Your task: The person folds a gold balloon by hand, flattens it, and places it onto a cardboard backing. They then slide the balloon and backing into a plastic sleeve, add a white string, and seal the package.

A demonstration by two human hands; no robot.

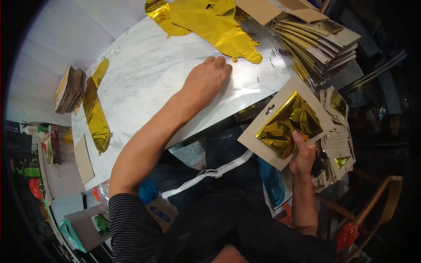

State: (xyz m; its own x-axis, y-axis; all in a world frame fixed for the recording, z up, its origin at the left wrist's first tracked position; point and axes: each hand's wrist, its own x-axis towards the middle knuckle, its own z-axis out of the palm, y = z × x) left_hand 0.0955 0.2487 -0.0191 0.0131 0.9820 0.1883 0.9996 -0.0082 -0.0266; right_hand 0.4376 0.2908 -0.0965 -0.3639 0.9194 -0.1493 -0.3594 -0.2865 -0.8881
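Note:
My right hand (pixel 302 155) holds a beige cardboard card (pixel 250 140) by its lower edge, thumb on top. A folded gold foil balloon (pixel 291 125) lies flat against that card, which has a hanging slot. On the marble-patterned table, my left hand (pixel 208 81) has its fingers curled down, their tips hidden. Beneath and around it lies what looks like clear plastic film (pixel 245 83) with small printed text. Just beyond the fingers, flat gold foil balloons (pixel 206 24) are spread at the far edge.
Another gold foil balloon (pixel 95 111) lies at the table's left, near a plain card (pixel 83 160) and a stack of cards (pixel 70 90). A tall pile of packed cards (pixel 315 44) stands far right. More carded balloons (pixel 337 144) hang below it, near a wooden chair (pixel 372 206).

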